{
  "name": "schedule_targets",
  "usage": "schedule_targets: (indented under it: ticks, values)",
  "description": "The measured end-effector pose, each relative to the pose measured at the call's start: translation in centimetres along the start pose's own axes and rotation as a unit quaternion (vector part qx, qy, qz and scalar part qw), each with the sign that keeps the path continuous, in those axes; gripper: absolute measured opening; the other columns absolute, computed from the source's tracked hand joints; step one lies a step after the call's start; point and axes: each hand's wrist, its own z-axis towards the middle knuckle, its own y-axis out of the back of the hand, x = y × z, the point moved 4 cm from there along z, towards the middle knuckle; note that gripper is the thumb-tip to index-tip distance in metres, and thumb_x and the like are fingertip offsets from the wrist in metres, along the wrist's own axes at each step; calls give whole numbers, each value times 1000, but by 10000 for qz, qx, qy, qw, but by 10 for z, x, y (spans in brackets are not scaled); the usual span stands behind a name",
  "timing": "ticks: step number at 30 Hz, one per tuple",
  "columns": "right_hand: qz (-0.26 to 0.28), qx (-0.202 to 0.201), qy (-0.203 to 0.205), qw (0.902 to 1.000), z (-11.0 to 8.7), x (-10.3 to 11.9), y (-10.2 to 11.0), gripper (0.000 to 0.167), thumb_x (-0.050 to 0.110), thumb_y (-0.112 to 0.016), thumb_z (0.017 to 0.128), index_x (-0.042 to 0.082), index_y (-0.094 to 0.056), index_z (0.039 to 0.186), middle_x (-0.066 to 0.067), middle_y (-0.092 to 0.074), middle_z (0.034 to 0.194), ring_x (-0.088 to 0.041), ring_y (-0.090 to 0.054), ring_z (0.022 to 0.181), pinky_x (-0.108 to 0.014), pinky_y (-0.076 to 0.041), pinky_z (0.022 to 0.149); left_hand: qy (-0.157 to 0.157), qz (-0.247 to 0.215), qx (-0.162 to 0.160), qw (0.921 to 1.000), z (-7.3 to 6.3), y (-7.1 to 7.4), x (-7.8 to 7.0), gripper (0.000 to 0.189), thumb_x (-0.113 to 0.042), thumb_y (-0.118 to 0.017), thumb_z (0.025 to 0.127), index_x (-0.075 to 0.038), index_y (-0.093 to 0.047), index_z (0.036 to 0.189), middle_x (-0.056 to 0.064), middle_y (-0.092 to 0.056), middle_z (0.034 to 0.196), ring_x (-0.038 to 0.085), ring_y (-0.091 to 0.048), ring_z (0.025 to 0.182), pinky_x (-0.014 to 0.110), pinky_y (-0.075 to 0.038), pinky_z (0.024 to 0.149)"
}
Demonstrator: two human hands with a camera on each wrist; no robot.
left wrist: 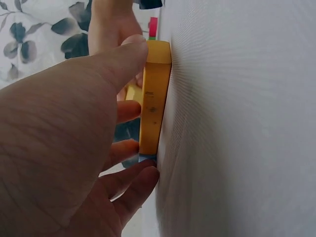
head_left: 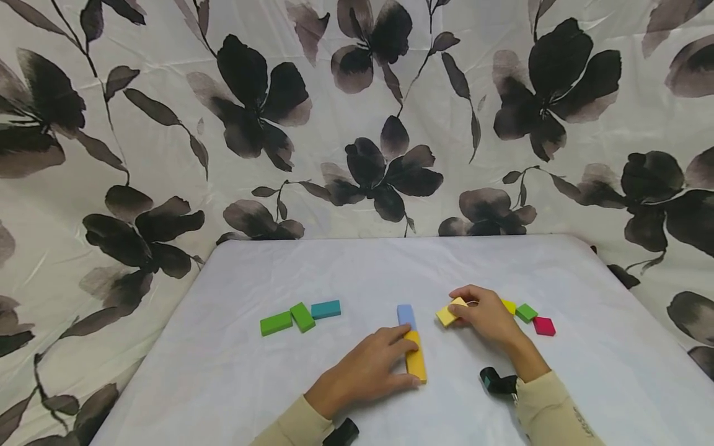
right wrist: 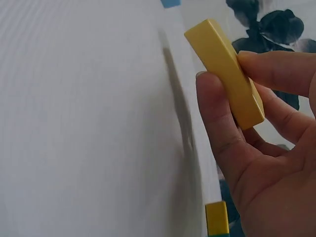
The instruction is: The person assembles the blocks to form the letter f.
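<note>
My left hand (head_left: 368,368) steadies a long orange-yellow block (head_left: 414,358) lying on the table. In the left wrist view the thumb is at the near end of this block (left wrist: 157,94), with fingertips along its side and by its far end. A light blue block (head_left: 406,316) lies end to end beyond it, in line. To the right, my right hand (head_left: 486,313) pinches a pale yellow block (head_left: 450,312) between thumb and fingers. In the right wrist view that block (right wrist: 227,74) is tilted and held up above the white cloth.
At left lie two green blocks (head_left: 276,323) and a teal block (head_left: 326,309) in a row. Beyond my right hand are a yellow block (head_left: 508,306), a green block (head_left: 526,313) and a red block (head_left: 544,326). White cloth (head_left: 223,384) covers the table; a floral curtain (head_left: 312,124) hangs behind.
</note>
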Motion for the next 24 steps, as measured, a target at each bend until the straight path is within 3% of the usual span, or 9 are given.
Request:
schedule_targets:
  ticks: [12, 24]
  values:
    - [1110, 187, -209, 9934, 11, 10, -18, 40, 12, -69, 95, -4, -61, 130, -20, -59, 122, -23, -65, 92, -30, -58, 82, 2, 429, 193, 9989, 3, -3, 0, 64, -65, -55, 93, -29, -53, 147, 2, -37, 157, 19, -43, 137, 39, -40, 110]
    - [1296, 108, -761, 9886, 15, 10, -27, 41, 8, -65, 96, 0, -57, 136, -21, -52, 133, -24, -64, 101, -30, -57, 85, -7, 306, 260, 9992, 2, -1, 2, 62, -63, -60, 93, -29, -55, 145, 0, -37, 158, 17, -41, 138, 37, -40, 111]
